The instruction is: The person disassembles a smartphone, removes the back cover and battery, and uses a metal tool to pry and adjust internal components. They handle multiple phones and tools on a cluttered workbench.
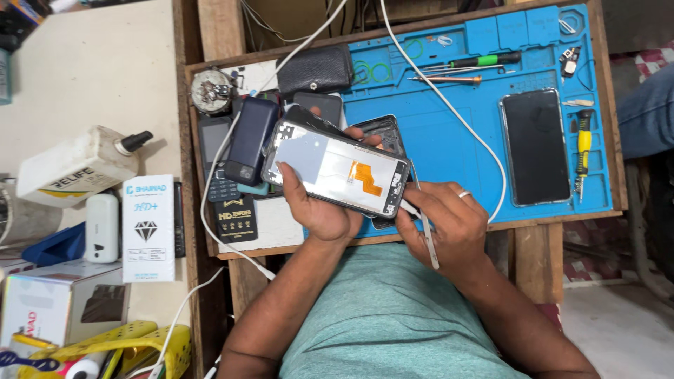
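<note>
Over the near edge of the blue repair mat (449,140), an opened phone display panel (337,166) sits in the left hand (316,203), back side up, an orange flex cable (366,177) showing. Long axis runs from the mat's near-left corner up-left toward the dark power bank (250,139). Left grip holds the panel: thumb on its face, fingers behind. Right hand (449,224) touches the panel's right short end, its grip closed narrow on a thin pale pry tool (427,235) pointing toward the body. Right hand is nearer that end. Another black phone (536,146) lies well apart on the mat.
</note>
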A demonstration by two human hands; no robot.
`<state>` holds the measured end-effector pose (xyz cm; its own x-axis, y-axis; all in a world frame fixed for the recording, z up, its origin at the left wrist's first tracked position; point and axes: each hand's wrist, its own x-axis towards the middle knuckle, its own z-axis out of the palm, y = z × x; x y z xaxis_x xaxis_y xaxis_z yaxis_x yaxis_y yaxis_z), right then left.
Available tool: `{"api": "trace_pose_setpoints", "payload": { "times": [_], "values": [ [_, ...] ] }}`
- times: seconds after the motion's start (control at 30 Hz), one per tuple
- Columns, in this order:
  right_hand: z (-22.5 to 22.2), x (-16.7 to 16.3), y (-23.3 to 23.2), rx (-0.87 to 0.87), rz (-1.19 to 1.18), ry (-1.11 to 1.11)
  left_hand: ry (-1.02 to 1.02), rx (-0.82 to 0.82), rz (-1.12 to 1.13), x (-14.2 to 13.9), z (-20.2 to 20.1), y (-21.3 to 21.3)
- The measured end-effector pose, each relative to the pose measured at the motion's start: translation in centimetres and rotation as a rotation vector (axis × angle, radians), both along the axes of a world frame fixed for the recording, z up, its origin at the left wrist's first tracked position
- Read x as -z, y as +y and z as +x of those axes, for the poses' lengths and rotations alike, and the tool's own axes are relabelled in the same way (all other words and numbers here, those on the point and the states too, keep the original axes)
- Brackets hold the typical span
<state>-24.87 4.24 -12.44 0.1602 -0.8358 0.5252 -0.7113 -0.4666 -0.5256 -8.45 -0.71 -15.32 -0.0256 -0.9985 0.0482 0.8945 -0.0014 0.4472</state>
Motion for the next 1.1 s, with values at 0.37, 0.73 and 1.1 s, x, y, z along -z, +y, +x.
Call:
{"api": "trace_pose_setpoints", "payload": {
  "times": [0.37,0.73,1.1],
  "values": [
    [-0.7,1.7,-0.1,0.063,0.151,-0.161,-0.194,0.045,-0.028,1.7,0.1,0.1],
    [-3.3,2.8,1.4,0.170,0.019,0.133,-0.220,0.109,0.286,2.4,2.7,0.4],
    [-3.8,3.6,6.3,-0.254,-0.468,0.034,-0.274,-0.380,0.051,-2.0,7.8,0.7]
  ]
}}
